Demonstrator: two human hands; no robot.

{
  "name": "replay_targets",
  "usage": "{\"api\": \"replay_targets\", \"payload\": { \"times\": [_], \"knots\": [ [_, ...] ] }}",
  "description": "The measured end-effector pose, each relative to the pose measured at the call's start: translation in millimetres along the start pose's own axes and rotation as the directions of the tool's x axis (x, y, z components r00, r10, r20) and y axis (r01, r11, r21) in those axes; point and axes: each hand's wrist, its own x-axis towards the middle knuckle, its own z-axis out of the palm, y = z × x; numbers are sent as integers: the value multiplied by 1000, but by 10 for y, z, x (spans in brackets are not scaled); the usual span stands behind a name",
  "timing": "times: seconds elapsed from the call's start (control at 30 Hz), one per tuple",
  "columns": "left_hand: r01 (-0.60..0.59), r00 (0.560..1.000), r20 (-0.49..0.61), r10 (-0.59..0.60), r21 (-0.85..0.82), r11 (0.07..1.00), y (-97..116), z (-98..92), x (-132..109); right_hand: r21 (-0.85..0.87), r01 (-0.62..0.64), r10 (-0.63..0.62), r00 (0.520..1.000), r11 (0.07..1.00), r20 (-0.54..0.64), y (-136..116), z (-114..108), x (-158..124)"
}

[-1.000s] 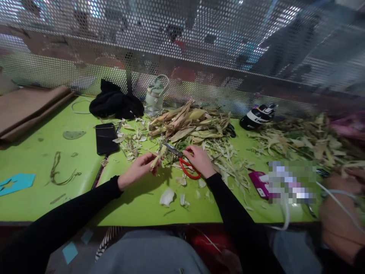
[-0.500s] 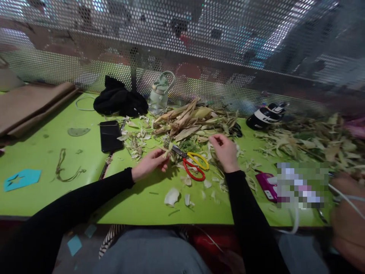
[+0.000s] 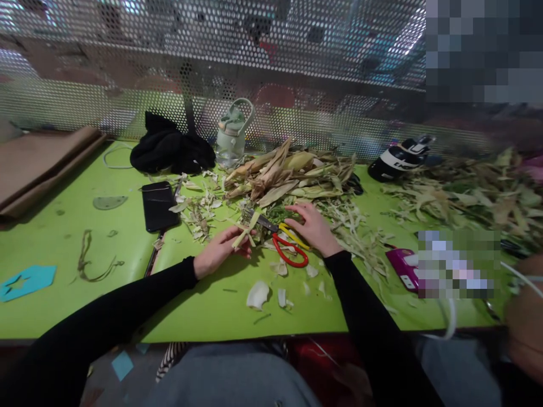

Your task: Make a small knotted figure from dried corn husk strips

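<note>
The left hand (image 3: 221,249) pinches a pale-green strip of corn husk (image 3: 247,230) above the bright green table (image 3: 190,311). The right hand (image 3: 314,229), loosely spread, is just beside the red-and-yellow-handled metal scissors (image 3: 275,228); if it bumps them, the nearby blades (image 3: 263,221) could nick the husk.

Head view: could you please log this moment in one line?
left hand: holds pale plant piece | right hand: at scissors, contact unclear | dried husks: heaped beyond scissors

Pale-green strips of husk (image 3: 248,232) partly hide the fingers of the left hand (image 3: 218,251). A flat brown sheet (image 3: 46,161) runs off the left edge, while pixelation obscures part of a purple plastic device (image 3: 399,264).
</note>
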Motion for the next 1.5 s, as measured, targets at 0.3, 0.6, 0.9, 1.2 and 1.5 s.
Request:
{"api": "replay_targets", "payload": {
  "times": [0.3, 0.6, 0.9, 1.2, 1.5],
  "knots": [
    [-171, 979, -114, 170, -1, 985, 202, 4, -40, -10, -60, 57, 973, 998, -222, 48, -10, -36],
    [-290, 946, -143, 290, 22, 957, 324, -34, -24, 87, 10, 8, 978, 996, -208, -146, 77, -69],
    [-204, 969, -86, 232, 257, 945, 174, 45, -24, 376, 72, -161, 964, 924, 212, -927, 192, -334],
    [-108, 994, 56, 97, 238, 965, 278, 42, -105, 286, 198, -221, 974, 938, 50, -877, 195, -381],
    [-281, 956, 73, 284, 504, 817, 287, 15, -76, 215, 342, -336, 940, 915, -62, -902, 203, -424]
  ]
}}
